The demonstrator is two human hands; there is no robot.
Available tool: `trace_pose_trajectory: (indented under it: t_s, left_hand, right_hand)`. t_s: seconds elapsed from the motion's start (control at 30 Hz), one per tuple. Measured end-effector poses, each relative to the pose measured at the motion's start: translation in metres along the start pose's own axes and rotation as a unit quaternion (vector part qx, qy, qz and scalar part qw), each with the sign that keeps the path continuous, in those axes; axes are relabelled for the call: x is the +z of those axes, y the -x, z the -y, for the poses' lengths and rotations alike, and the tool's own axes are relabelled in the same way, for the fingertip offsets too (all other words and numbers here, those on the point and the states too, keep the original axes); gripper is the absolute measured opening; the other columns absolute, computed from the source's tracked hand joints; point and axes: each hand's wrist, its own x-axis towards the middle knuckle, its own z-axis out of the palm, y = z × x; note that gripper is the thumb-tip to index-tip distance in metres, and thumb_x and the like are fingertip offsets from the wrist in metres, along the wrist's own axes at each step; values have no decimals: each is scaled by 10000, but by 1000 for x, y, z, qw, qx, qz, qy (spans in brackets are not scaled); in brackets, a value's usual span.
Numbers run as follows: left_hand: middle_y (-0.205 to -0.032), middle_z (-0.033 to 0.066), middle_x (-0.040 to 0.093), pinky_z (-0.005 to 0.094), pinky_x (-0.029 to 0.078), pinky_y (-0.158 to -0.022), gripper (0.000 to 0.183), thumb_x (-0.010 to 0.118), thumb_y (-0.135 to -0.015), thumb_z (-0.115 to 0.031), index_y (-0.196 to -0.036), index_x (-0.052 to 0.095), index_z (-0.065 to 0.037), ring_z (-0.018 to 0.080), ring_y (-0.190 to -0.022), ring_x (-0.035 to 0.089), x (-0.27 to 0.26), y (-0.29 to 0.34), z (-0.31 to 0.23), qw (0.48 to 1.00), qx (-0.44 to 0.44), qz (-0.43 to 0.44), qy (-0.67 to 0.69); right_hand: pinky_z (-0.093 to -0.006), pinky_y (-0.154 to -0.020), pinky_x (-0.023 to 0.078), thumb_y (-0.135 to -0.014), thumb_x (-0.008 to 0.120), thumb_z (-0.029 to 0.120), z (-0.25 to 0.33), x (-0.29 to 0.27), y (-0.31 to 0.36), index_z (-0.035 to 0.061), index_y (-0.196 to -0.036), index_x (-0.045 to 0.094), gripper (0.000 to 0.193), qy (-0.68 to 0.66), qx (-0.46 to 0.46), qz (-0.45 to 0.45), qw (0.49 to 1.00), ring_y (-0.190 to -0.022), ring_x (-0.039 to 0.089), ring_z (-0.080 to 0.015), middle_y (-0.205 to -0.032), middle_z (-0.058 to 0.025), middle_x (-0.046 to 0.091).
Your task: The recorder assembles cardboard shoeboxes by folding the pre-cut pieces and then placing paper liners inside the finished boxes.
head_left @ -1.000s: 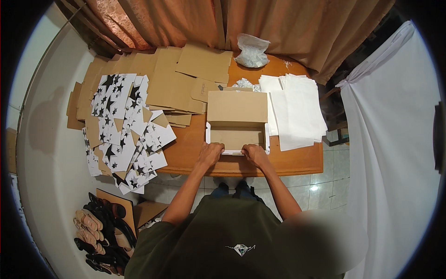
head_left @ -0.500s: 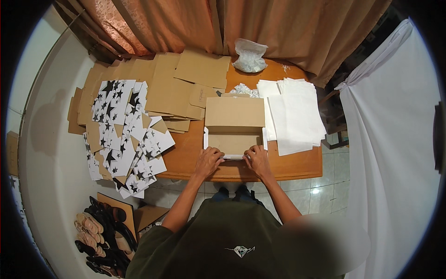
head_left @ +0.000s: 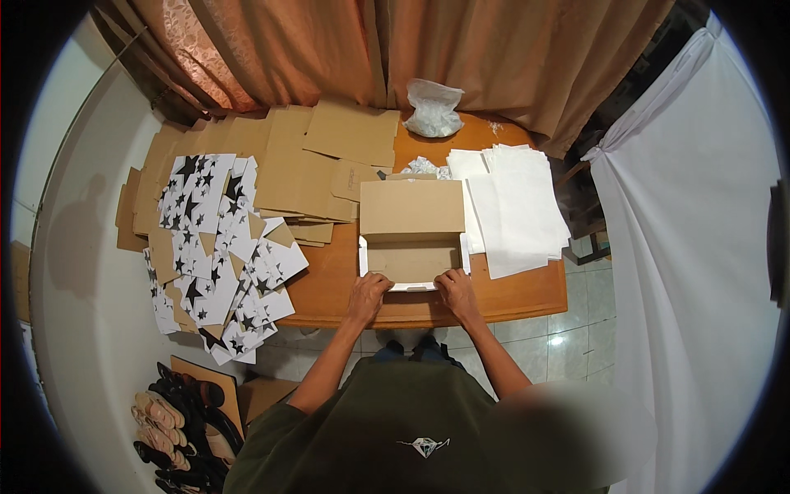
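Cardboard box sits open at the near edge of your desk, lid flap standing up at the back, white outside walls showing. Your left hand and right hand press curled fingers onto its front wall, gripping the rim. Star-printed flat sheets spill over the left edge; white paper lies toward the right edge.

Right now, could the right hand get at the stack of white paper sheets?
Probably yes: the right hand rests on the cardboard box's front edge, and the white paper sheets lie right beside it, nothing between.
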Motion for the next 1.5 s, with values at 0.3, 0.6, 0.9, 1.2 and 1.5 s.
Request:
trace_pose_trajectory:
  t_s: [0.3,0.6,0.9,1.2,1.5]
  left_hand:
    - [-1303,190,582,495,423,-1017,369,688,-897,-127,-1258,640,-66,372,-1204,553,-20,-6,-14,985,-84,-118,-92]
    - [-1503,310,412,459,356,-1157,763,808,-823,-217,-1464,438,-36,451,-1424,372,-28,11,31,961,-252,-21,111]
    - [-1539,275,392,432,331,-1184,879,804,-830,-222,-1533,330,8,412,-1430,382,-48,32,62,955,-276,-64,91]
    - [-1584,291,296,439,303,-1199,911,762,-878,-230,-1571,223,14,441,-1463,309,-42,36,73,959,-271,-29,81]
    - [-1659,260,55,694,127,-1167,843,513,-1008,-461,-1599,117,-9,460,-1529,42,-44,15,21,954,-281,23,-96]
  right_hand:
    - [-475,-1079,410,-839,780,370,14,-12,4,65,-1495,406,814,154,146,-76,974,-1311,448,-457,-1440,-302,431]
    - [-475,-1136,375,-863,768,435,26,2,-9,-93,-1528,211,1016,-104,237,42,965,-1387,393,-459,-1500,-338,357]
    - [-439,-1042,469,-857,770,470,44,38,-27,-86,-1545,203,1051,-105,195,47,974,-1318,478,-441,-1505,-320,365]
    - [-465,-1112,414,-891,728,478,49,34,-31,-76,-1551,181,1021,-80,189,83,975,-1372,413,-477,-1506,-336,350]
    - [-510,-1125,365,-939,618,553,51,25,-28,-112,-1531,197,985,-25,148,85,985,-1356,387,-522,-1535,-398,259]
